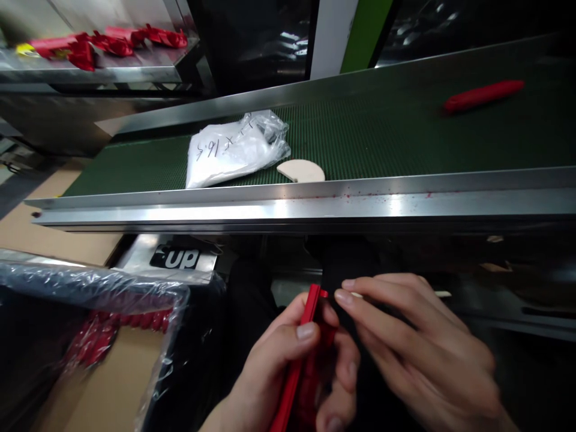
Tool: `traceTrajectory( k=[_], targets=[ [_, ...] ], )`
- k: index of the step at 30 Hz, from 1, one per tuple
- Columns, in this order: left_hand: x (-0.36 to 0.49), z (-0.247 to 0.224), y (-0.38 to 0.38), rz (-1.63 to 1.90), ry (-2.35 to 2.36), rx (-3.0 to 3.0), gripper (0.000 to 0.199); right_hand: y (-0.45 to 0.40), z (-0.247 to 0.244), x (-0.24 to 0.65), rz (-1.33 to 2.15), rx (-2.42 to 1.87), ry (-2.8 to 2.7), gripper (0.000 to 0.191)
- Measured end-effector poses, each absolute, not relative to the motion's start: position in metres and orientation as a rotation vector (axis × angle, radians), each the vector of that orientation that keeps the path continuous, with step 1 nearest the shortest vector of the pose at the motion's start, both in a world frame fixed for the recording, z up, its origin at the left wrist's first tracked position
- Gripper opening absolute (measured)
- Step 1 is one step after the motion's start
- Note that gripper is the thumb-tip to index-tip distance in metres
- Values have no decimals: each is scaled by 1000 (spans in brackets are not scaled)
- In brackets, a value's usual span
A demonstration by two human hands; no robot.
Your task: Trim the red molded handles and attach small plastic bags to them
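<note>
Left hand (288,366) is sitting nearest the lens, bottom centre, fingers and thumb clamping a folded red paper piece (300,354) that is standing on edge and running up toward the conveyor. Right hand (418,342) is coming in from the right, fingertips together and pinching at the top end of that red piece; a thin pale sliver is showing behind its fingers (cannot tell what it is). Both hands are working below the belt's near rim, over dark clothing.

Progress, as a judgement: the piece in hand is looking mid-assembly, not yet let go. One finished-looking red item (483,96) is lying far right on the green conveyor belt (382,138). A clear-lined cardboard box (112,384) at near left is holding a batch of red pieces (103,330), so plenty seems left. More red pieces (108,42) are piled on the steel shelf (112,73) at far left.

Edges and room: the belt's steel rail (288,207) is running right across just above the hands, a hard lip to clear. On the belt, a plastic bag with handwriting (234,150) and a pale half-round disc (301,171) are touching or nearly so, left of centre; the stretch of belt to their right is open up to the red item. The box wall is crowding the left side.
</note>
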State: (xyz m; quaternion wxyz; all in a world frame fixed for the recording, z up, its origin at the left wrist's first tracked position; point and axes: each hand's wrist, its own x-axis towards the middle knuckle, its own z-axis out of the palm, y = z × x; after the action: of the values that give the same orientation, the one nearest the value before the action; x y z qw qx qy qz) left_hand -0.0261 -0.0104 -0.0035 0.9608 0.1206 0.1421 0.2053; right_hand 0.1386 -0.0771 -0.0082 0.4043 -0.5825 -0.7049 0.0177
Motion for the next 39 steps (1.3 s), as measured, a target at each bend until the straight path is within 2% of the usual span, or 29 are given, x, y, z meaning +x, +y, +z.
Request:
traceTrajectory(
  k=[8,12,17,25,27,31,34,39],
  targets=[
    [-20,-13,-16,427,184,210,23,-77,-14,141,-23,-1439,-1808,45],
    [-21,-11,-20,442,293,227,24,-80,-18,141,-38,-1433,-1791,48],
    [-26,-14,-27,287,315,184,36,-79,-21,141,-34,-1439,-1803,49],
    [-27,-27,-44,374,313,3,24,-88,-28,136,-13,-1392,-1856,36],
    [-27,-37,-49,397,379,-70,25,-90,-25,135,-26,-1436,-1771,42],
    [-29,-62,-53,342,415,-246,27,-86,-15,139,-263,-1639,-1355,58],
    [-31,-63,-45,338,360,-227,31,-81,-14,144,-247,-1627,-1421,53],
    [-25,-31,-15,454,366,-62,37,-80,-39,152,-8,-1718,-1410,32]
  ],
)
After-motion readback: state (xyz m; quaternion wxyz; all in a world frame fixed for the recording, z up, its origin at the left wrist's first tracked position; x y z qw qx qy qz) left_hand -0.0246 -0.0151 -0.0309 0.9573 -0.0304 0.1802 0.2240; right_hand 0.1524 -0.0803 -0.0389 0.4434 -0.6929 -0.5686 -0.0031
